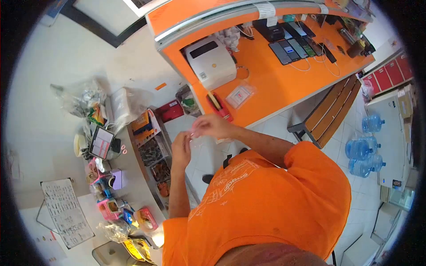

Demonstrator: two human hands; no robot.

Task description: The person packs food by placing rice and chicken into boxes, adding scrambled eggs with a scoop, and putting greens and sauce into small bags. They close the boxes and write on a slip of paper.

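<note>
In the middle of the head view, my left hand (pixel 181 145) and my right hand (pixel 213 126) meet in front of my orange shirt. The fingers of both are pinched on a thin piece of clear plastic (pixel 195 140), possibly a small bag; its shape is hard to make out against the pale floor. Beyond my right hand, near the orange counter's (pixel 262 102) corner, lies a red and black tape dispenser (pixel 219 106). Beside it is a clear packet with a white label (pixel 240 95).
A white label printer (pixel 211 62) and several phones (pixel 288 51) with cables are on the counter. At left, a grey desk (pixel 133 177) bears a tablet (pixel 101 142) and pink baskets (pixel 108 208). A wooden bench (pixel 330 108) and blue water bottles (pixel 359 149) stand at right.
</note>
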